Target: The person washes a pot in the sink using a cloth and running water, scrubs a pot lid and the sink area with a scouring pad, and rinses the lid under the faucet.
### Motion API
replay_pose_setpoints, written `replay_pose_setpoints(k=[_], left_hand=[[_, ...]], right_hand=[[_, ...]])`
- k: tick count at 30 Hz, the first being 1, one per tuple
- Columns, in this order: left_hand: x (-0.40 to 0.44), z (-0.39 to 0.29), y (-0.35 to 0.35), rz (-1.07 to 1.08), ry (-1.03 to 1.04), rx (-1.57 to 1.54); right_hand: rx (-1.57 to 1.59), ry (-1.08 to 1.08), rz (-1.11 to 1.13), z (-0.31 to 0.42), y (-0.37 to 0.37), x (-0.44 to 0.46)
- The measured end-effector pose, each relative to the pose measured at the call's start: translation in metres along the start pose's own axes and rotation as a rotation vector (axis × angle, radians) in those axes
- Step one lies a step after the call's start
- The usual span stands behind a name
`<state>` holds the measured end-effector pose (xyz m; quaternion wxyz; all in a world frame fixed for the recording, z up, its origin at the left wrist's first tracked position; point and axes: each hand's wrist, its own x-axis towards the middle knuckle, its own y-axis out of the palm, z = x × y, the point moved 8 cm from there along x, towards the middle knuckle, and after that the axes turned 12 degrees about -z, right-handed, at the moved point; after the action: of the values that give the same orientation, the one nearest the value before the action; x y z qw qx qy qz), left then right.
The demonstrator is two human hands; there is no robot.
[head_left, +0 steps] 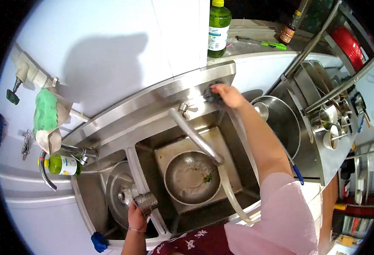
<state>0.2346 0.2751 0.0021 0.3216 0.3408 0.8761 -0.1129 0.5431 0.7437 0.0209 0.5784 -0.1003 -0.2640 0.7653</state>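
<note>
My left hand (137,217) is closed around a small metal cup (145,203) with dark speckles or holes in its side, held over the divider between two sink basins. At the back right corner of the sink, my right hand (230,96) has its fingers on a grey steel wool scrubber (213,94); the fingertips are partly hidden. A round metal bowl (180,180) with some water and green scraps sits in the right basin. Above it reaches the faucet (195,138), with a pale hose (231,195) hanging from its end.
A large round lid (114,187) lies in the left basin. Green soap bottles stand at the left (63,165) and on the back ledge (219,34). To the right are a big wok-like pan (287,127) and a rack of metal pots (323,117). A green cloth (46,109) hangs at left.
</note>
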Motion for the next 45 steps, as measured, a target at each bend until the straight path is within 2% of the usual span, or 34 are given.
replay_pose_setpoints(k=[3,5,7,9,12,14,15,17,19,21,22,25,29,31,33,34,35,37,38,40,43,45], left_hand=[[0.0,0.002,0.006,-0.011,0.0,-0.022],[0.002,0.006,0.006,-0.017,-0.011,0.018],[0.002,0.007,0.006,-0.001,-0.014,0.063],[0.002,0.005,0.013,0.032,0.011,0.062],[-0.004,-0.001,0.013,0.032,0.032,0.026],[-0.007,-0.003,0.009,0.012,0.033,0.043],[-0.007,-0.001,0.007,0.015,0.032,0.047],[-0.005,0.005,0.003,-0.018,0.008,0.01],[-0.007,0.003,0.004,-0.004,0.002,0.008],[-0.005,0.005,0.004,0.005,-0.006,0.006],[-0.002,0.007,0.003,0.018,0.01,0.025],[0.0,0.009,0.003,0.004,0.016,0.033],[-0.004,0.005,0.014,-0.006,0.008,0.036],[-0.002,0.006,0.013,-0.001,0.017,0.047],[0.0,0.005,0.014,0.012,0.032,0.062],[0.0,0.005,0.014,0.007,0.026,0.043],[0.0,0.005,0.016,0.002,0.023,0.02],[-0.007,0.0,0.028,0.034,0.034,0.04],[-0.011,-0.002,0.031,0.054,0.042,0.063],[-0.011,-0.003,0.028,0.068,0.055,0.047],[-0.015,-0.004,0.017,0.08,0.068,0.024],[-0.019,-0.008,0.014,0.087,0.08,0.018]], right_hand=[[0.151,0.154,-0.241,-0.043,-0.025,0.005],[-0.029,0.103,-0.34,-0.046,-0.025,-0.005],[-0.135,0.146,-0.216,-0.016,0.002,-0.016],[-0.1,-0.169,-0.194,0.025,0.022,-0.023],[-0.167,-0.107,-0.161,0.026,0.018,-0.026],[-0.301,-0.219,-0.29,0.026,0.015,-0.039],[-0.302,-0.214,-0.293,0.025,0.018,-0.044],[-0.556,-0.147,-0.275,0.022,0.024,-0.046],[-0.573,-0.154,-0.237,0.026,0.02,-0.041],[-0.406,-0.003,-0.313,0.017,0.003,-0.034],[-0.368,-0.127,-0.537,0.027,-0.016,-0.035],[-0.285,-0.185,-0.948,0.034,-0.05,-0.036],[-0.276,0.046,-1.002,-0.003,-0.038,-0.025],[-0.351,0.093,-0.937,-0.024,-0.028,-0.023],[-0.63,0.124,-0.659,-0.026,-0.011,-0.013],[-0.871,0.095,-0.487,-0.028,0.002,-0.008],[-0.855,0.098,-0.439,-0.01,0.003,-0.017],[-0.814,-0.056,-0.308,-0.008,0.027,-0.02],[-0.816,-0.056,-0.314,-0.004,0.025,-0.028],[-0.536,-0.042,-0.277,0.005,0.029,-0.041],[-0.491,-0.008,-0.195,0.028,0.018,-0.062],[-0.465,-0.064,-0.23,0.019,0.019,-0.068]])
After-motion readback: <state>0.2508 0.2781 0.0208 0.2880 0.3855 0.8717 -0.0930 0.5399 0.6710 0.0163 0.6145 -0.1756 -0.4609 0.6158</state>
